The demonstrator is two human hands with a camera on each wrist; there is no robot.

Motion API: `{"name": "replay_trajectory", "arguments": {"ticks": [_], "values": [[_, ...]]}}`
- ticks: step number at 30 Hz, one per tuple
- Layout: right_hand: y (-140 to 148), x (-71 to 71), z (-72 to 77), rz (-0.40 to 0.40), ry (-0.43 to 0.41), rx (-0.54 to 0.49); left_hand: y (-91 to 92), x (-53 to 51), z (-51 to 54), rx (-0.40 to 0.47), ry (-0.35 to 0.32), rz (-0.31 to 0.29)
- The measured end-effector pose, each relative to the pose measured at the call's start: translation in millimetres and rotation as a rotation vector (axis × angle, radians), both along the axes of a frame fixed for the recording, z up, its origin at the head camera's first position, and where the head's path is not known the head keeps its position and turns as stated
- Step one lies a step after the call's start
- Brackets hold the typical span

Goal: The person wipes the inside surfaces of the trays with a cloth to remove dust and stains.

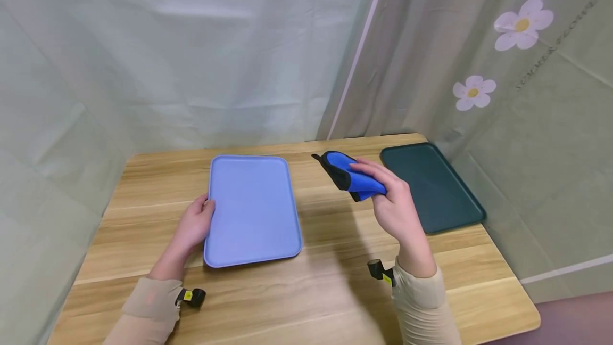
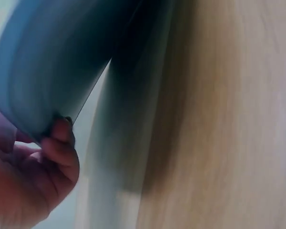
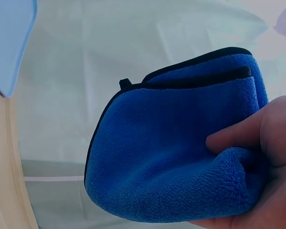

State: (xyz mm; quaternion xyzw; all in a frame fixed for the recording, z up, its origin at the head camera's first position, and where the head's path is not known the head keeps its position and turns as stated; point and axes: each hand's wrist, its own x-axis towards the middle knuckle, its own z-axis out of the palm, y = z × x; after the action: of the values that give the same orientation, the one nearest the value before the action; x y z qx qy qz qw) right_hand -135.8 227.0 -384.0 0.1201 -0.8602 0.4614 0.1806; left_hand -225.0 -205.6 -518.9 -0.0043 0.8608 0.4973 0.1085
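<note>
Gripping likely soft, light cloth (image 3: pixel 157 143) within fingers, right hand (image 1: pixel 396 209); pinching stiff-looking blue tray (image 1: pixel 254 206) by rim, left hand (image 1: pixel 193 223).

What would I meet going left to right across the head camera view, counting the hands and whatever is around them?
Left hand, light blue tray, blue cloth, right hand, dark green tray.
</note>
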Motion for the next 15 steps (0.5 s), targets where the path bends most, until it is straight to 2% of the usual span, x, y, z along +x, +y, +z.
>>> {"name": "replay_trajectory", "arguments": {"ticks": [7, 10, 15], "values": [[2.5, 0.0, -2.6, -0.012, -0.008, 0.017, -2.8, 4.4, -2.4, -0.230, 0.122, -0.082], [4.1, 0.0, -0.8, -0.025, 0.002, 0.023, -1.9, 6.1, -2.3, -0.326, 0.150, -0.112], [8.6, 0.2, 1.7, -0.041, 0.008, 0.035, 1.1, 7.4, 0.6, -0.440, 0.180, -0.126]]}}
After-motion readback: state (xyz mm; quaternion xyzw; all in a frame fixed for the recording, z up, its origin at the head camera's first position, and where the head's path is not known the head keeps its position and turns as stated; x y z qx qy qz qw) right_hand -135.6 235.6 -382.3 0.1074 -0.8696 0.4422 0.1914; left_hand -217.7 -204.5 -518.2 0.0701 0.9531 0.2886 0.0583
